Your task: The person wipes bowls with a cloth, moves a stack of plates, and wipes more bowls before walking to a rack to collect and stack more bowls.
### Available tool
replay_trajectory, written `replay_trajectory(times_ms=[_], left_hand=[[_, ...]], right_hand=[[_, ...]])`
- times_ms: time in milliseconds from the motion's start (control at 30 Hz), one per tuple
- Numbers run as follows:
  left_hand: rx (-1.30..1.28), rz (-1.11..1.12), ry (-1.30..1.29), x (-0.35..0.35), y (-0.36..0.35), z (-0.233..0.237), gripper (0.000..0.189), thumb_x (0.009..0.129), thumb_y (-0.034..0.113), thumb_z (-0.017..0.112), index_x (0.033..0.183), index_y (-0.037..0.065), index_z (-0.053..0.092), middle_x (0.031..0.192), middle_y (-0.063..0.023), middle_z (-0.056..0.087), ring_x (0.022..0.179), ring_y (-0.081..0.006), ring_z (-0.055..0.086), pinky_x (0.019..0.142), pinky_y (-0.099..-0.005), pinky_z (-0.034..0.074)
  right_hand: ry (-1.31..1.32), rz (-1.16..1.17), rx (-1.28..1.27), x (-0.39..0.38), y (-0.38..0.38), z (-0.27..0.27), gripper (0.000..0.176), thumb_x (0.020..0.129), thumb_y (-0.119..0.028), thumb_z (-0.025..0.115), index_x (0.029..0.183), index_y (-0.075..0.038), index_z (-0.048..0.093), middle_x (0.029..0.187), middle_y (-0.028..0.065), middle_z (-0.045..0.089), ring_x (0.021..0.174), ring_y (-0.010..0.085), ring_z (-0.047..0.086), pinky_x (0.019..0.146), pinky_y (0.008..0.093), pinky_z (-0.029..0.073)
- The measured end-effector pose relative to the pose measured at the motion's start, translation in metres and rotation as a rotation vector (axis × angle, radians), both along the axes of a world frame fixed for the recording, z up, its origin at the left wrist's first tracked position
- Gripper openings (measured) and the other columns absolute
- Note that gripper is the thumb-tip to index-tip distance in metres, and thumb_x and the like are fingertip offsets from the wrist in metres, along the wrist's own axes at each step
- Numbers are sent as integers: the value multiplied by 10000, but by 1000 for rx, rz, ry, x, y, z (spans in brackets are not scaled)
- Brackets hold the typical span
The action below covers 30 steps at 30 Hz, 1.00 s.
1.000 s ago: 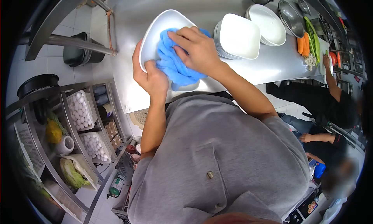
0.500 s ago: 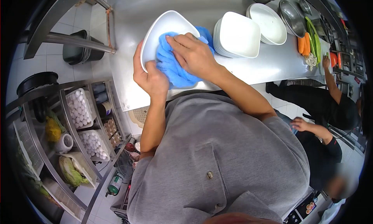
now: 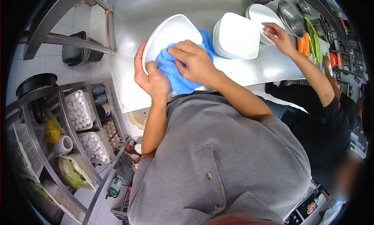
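Note:
A white bowl [image 3: 171,30] with rounded corners is tilted toward me above the steel table. My left hand [image 3: 154,78] grips its left rim, the thumb inside by the cloth. Bunched against the bowl's inside is a blue cloth [image 3: 175,75], which my right hand [image 3: 194,63] holds with bent fingers. Part of the cloth hangs behind the bowl's right side. To the right stands a stack of square white dishes [image 3: 238,36], apart from my hands. A co-worker's hand [image 3: 278,36] reaches over the round white plates [image 3: 265,16] beyond that stack.
Metal bowls [image 3: 291,18], carrots [image 3: 303,45] and green stalks [image 3: 313,39] lie farther right on the steel table [image 3: 130,69]. At left a shelf rack [image 3: 64,104] holds egg trays [image 3: 79,110] and cabbage [image 3: 72,174]. Co-workers stand close on my right.
The co-worker's arm has come up over the table, its hand now at the round plates. My right hand and the cloth have shifted slightly down; the bowl is still in my left hand.

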State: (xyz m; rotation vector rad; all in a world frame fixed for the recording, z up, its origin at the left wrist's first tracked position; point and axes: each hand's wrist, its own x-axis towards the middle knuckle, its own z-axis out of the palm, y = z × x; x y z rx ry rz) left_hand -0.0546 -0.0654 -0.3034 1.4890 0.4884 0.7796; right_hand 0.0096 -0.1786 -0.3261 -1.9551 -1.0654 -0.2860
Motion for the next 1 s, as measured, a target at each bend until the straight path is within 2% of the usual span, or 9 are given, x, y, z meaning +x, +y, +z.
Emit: replay_trajectory(times_ms=[67,133,167,267,400,500,667,767,1000], left_hand=[[-7,1,-22,0,-2,0,448,781,-16,371,1185,-69,557,1081,-186,634,959,-236,624,867,-333,492],[24,-2,-27,1,-4,-3,451,783,-16,370,1191,-70,552,1085,-189,634,966,-242,625,874,-336,490],[55,-6,-30,0,-5,-4,453,784,-17,370,1197,-72,548,1090,-193,633,973,-248,626,881,-339,488],[76,-21,-26,-2,-7,-6,449,788,-21,372,1199,-76,542,1103,-205,630,992,-258,626,896,-344,483],[146,-9,-49,-2,-4,-10,447,791,-28,372,1202,-83,536,1105,-215,630,1001,-267,627,897,-349,482],[188,-9,-63,-3,-2,-9,445,790,-36,368,1198,-88,537,1094,-217,635,994,-274,630,898,-355,481],[211,-15,-8,-4,1,-12,437,787,-43,367,1182,-92,547,1087,-211,638,991,-275,632,897,-355,479],[189,7,9,-5,1,-14,443,783,-45,363,1183,-90,546,1085,-210,639,989,-272,632,894,-352,480],[202,37,1,-4,8,-12,451,778,-40,358,1185,-89,546,1078,-204,642,979,-261,631,891,-351,481]], right_hand=[[-2,-23,33,5,0,4,274,710,2,672,984,-3,666,861,118,619,726,254,592,633,339,485],[160,-193,209,13,3,9,156,783,-60,661,925,1,685,762,121,623,621,229,590,577,322,472],[226,-221,157,16,3,10,127,830,-105,650,877,4,694,687,109,621,558,194,576,545,301,461],[279,-297,45,19,10,15,126,824,-110,664,875,0,698,684,115,639,572,185,602,554,296,473],[346,-274,159,22,18,12,126,803,-111,684,875,-8,697,718,132,659,589,186,632,560,301,483],[304,-245,142,24,22,12,110,786,-90,687,859,-9,694,742,142,666,603,224,649,565,315,493],[92,-275,64,28,28,1,67,786,-59,664,829,-9,681,760,150,661,647,297,642,593,338,502],[166,-157,62,23,27,1,62,782,-48,657,829,-12,675,770,154,657,670,305,641,607,352,501],[147,-144,65,25,38,0,66,787,-54,644,832,-12,668,766,159,653,688,322,639,620,369,500]])
